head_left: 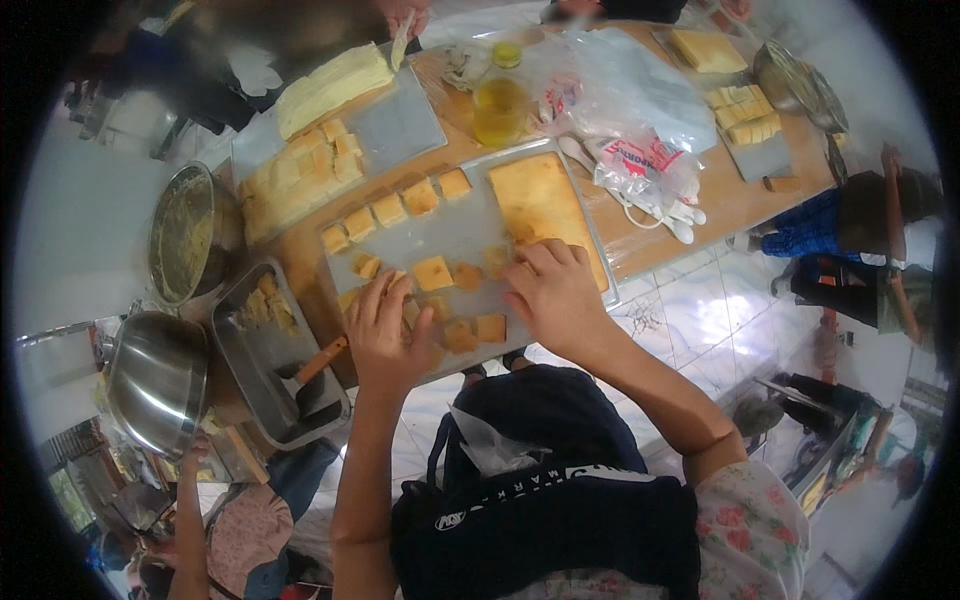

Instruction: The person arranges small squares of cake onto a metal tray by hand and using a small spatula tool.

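My left hand (386, 334) is over the near left part of a metal sheet tray (420, 236), its thumb apart from its fingers. Small cut squares of golden sponge cake lie beneath and beside it, one cake square (433, 273) just beyond the fingertips. Whether the hand grips a piece cannot be made out. At the near edge of an uncut sponge cake slab (536, 196), my right hand (559, 296) has its fingers bent down and partly hides the slab. A blurred cake piece (495, 259) is close to these fingertips. A row of cake squares (388, 210) runs along the tray's far side.
Left of the tray, a deep metal pan (259, 375) holds cake scraps and a wooden-handled spatula (321, 361). Metal bowls (184, 236) stand farther left. Beyond are an oil jug (499, 105), plastic bags (637, 97) and a cream-covered cake (334, 86), with another person's hand (405, 16) nearby.
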### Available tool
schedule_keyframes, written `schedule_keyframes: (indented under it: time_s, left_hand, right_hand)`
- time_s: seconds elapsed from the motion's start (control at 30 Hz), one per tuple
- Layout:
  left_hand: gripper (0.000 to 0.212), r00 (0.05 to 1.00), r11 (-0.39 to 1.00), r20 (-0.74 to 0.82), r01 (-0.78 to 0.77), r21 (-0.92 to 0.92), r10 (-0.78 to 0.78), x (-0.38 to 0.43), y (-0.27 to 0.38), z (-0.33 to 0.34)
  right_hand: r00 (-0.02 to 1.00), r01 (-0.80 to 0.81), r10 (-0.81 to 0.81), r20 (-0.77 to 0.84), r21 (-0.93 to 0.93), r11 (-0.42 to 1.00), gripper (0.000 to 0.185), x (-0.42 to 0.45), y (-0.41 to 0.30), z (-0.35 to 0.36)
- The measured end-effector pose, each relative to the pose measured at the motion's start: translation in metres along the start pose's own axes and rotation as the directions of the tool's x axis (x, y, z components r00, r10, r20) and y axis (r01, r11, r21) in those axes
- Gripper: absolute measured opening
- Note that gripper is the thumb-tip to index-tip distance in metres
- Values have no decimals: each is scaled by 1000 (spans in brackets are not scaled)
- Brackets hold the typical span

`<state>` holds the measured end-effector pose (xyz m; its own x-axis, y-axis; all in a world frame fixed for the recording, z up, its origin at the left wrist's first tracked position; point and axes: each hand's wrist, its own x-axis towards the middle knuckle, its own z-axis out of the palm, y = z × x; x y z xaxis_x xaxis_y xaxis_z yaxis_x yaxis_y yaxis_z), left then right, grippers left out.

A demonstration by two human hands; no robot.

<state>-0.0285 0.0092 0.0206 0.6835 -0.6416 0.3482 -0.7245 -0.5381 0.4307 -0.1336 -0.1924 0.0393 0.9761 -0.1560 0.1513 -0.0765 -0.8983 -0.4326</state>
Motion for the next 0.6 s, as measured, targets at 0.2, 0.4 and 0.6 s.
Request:
schedule_keyframes:
  time_s: [0.2, 0.4, 0.6]
  left_hand:
    - [15, 990, 987, -133, 20, -159, -41, 2, -20, 12]
    - [10, 988, 965, -70, 118, -235, -138, -1, -21, 5]
    - [47, 983, 987, 156, 111, -115, -92, 5, -26, 15]
  right_hand:
    - [982, 188, -189, -7, -75, 979, 39, 27, -21, 40]
    - [990, 51, -46, 136, -38, 998, 41, 42, -41, 64]
    - [996, 22, -17, -87, 63, 998, 32, 29, -32, 45]
